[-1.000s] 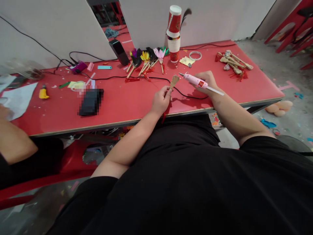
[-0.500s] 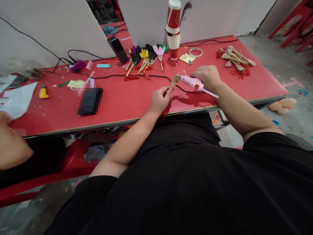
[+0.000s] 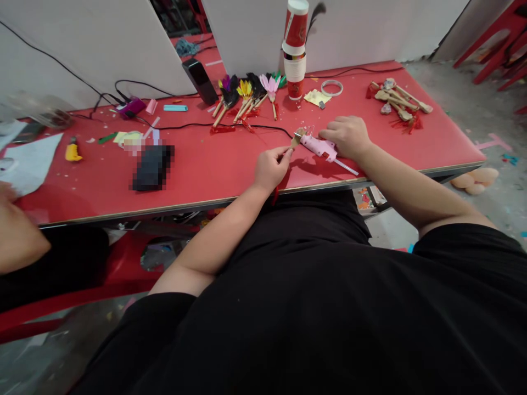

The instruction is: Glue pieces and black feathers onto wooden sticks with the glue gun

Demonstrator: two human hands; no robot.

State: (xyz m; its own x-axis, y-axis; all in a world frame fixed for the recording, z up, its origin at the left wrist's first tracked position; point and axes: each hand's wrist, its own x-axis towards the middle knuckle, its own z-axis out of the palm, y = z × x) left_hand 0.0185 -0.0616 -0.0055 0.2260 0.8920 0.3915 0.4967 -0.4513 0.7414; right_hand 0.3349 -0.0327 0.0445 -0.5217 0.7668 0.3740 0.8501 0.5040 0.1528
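Observation:
My left hand (image 3: pixel 270 169) pinches a small tan stick with a wider end (image 3: pixel 295 141); most of its length is hidden by my fingers, and a bit of red tassel (image 3: pixel 275 195) hangs below. My right hand (image 3: pixel 349 137) is wrapped round a pink hot glue gun (image 3: pixel 318 147), whose metal nozzle points left and meets the tan end or lies just in front of it. A translucent glue stick (image 3: pixel 346 167) pokes out of the gun's rear. Beyond my hands lie feather-topped sticks (image 3: pixel 247 96) with red tassels.
Stacked paper cups (image 3: pixel 295 71), a tape roll (image 3: pixel 331 88) and yellow notes (image 3: pixel 317 98) stand at the back. Tan sticks with red tassels (image 3: pixel 397 101) lie to the right. A black cable (image 3: pixel 185 127) crosses the red table. Further left are a yellow cutter (image 3: pixel 73 151) and another person's arm (image 3: pixel 20 236).
The glue gun has tilted and shifted slightly left and down, its nozzle now across the tan end. My right hand has loosely followed; my left hand stays nearly in place.

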